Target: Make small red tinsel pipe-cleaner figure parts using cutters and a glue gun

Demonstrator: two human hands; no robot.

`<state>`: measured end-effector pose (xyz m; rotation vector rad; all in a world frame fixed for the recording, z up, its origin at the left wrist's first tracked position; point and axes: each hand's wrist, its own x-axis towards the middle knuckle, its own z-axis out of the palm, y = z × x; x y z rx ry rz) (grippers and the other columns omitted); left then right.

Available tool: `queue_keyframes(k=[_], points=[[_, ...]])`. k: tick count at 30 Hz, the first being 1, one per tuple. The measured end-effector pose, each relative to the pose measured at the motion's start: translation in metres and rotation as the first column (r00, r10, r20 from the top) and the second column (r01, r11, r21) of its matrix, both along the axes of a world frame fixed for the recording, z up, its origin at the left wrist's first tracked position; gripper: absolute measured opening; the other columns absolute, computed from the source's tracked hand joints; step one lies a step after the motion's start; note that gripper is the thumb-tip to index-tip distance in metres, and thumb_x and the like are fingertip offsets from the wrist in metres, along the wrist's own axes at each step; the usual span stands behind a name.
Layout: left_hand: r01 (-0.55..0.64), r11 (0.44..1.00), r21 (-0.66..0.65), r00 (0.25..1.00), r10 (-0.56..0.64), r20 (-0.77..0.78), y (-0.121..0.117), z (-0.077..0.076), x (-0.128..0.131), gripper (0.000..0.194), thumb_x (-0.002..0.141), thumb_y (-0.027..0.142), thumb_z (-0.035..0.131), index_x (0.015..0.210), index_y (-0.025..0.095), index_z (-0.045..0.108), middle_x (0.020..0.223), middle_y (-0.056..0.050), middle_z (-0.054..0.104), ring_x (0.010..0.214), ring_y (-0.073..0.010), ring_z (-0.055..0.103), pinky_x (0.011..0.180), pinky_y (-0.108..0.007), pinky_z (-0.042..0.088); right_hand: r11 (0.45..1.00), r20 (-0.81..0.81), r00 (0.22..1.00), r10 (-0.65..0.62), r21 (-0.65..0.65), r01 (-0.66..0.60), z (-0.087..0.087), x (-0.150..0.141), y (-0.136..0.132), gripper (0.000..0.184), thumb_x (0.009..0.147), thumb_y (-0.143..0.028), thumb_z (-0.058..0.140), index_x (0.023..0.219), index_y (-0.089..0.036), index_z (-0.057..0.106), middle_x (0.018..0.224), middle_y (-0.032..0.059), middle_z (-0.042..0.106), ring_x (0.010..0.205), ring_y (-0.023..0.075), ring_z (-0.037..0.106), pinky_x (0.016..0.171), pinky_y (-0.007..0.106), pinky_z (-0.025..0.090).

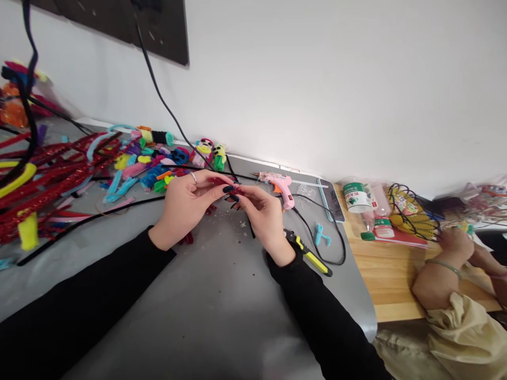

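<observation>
Between the fingertips of both hands is a dark red glittery pipe cleaner [217, 181], mostly covered by the fingers. My left hand [189, 203] pinches it from the left, with a ring on one finger. From the right, my right hand [262, 214] pinches it close beside the left thumb. Under the left hand, short red pieces [187, 238] lie on the grey table mat [222, 316]. Just beyond the right hand rests a pink glue gun [282, 186]. Yellow-and-black pliers [311, 254] lie by the right wrist.
Red tinsel pipe cleaners [75, 169] and coloured fuzzy pieces heap up at the left. Small fuzzy figures [204, 150] stand along the wall. A phone [331, 200] and a looping black cable [344, 248] lie right. Beyond are bottles [356, 195] and another person's hands [455, 245].
</observation>
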<state>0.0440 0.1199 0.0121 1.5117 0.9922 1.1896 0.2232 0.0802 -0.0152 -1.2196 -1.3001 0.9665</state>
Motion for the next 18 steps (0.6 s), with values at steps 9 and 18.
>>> queue_keyframes(k=[9,18], points=[[-0.010,1.000,-0.009,0.999,0.009,-0.051,-0.0016,0.0025,-0.0002,0.025,0.083,0.050,0.083,0.084,0.026,0.083,0.090,-0.004,0.085,0.084,-0.0270,0.080,0.078,-0.035,0.068,0.998,0.147,0.989,0.027,0.045,-0.034,0.0047,-0.0009,0.0004,0.024,0.089,-0.043,0.079,0.102,-0.023,0.077,0.098,0.0047,0.082,0.079,0.0189,0.073,0.078,0.033,0.062],[0.013,1.000,-0.010,0.999,-0.014,-0.053,-0.0022,-0.0003,0.0002,0.014,0.084,0.039,0.078,0.084,0.025,0.083,0.089,-0.004,0.085,0.085,-0.0262,0.081,0.082,-0.035,0.069,0.998,0.205,0.977,0.053,0.033,-0.061,0.0066,0.0016,-0.0007,0.018,0.096,-0.037,0.071,0.094,-0.023,0.082,0.080,0.0022,0.079,0.073,0.0196,0.071,0.075,0.033,0.059]])
